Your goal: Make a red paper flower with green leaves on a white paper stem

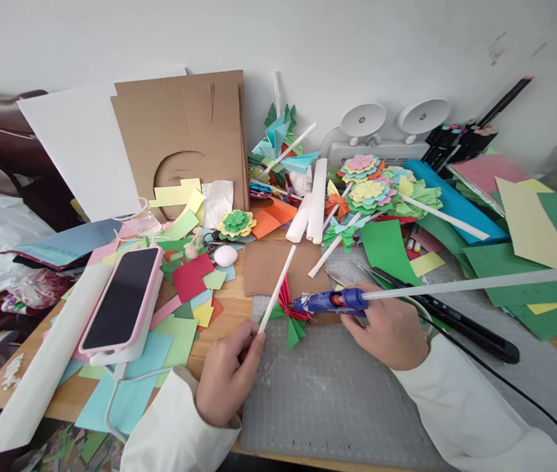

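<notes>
My left hand [231, 370] pinches the lower end of a thin white paper stick [278, 288], which tilts up to the right. In my right hand [389, 328] is a blue hot glue gun [330, 300], with a long translucent glue stick [479, 282] sticking out of its back. The gun's nozzle points left at a red and green folded paper flower [285, 298]. That flower lies over the cutting mat [308, 413] and the edge of a brown cardboard piece [263, 265]. The stick passes close to the flower; whether they touch I cannot tell.
A pink-cased phone [123, 298] stands at left among coloured paper scraps [180, 341]. Finished paper flowers [369, 193] and white paper rolls [316, 203] lie behind. Right of my hand are black tweezers [381, 275] and a long black tool [475, 328] with a cord. Cardboard [184, 124] leans on the wall.
</notes>
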The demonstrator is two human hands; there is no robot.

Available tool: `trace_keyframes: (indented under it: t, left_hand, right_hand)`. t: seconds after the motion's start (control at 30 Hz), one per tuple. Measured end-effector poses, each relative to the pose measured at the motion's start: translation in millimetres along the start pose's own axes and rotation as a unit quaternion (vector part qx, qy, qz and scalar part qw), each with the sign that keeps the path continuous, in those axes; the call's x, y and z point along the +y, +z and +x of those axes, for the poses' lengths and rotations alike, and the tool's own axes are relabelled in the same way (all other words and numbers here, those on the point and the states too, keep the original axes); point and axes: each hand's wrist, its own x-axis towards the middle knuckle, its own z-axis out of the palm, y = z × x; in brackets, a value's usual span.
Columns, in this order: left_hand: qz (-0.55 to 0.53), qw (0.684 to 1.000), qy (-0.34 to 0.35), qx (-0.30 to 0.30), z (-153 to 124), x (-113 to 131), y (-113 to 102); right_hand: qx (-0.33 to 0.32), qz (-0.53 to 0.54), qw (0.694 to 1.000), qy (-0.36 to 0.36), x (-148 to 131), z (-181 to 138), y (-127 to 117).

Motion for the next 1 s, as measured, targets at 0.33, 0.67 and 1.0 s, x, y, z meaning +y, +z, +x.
trace_keyframes:
  t: [0.33,0.67,1.0]
  left_hand:
    - [0.001,1.000,-0.003,-0.001,-0.8,0.0,0.1]
    - [-0.001,1.000,0.000,0.000,-1.2,1.9,-1.3]
    - [0.001,1.000,0.001,-0.001,-0.4,1.1,-0.6]
  right_hand:
    - [0.019,-0.001,1.000,0.009,2.5,-0.2,-2.7]
    - [0.030,0.008,0.999,-0.006,2.9,0.7,-5.3]
    - [0.020,0.006,1.000,-0.010,2.2,3.4,-7.8]
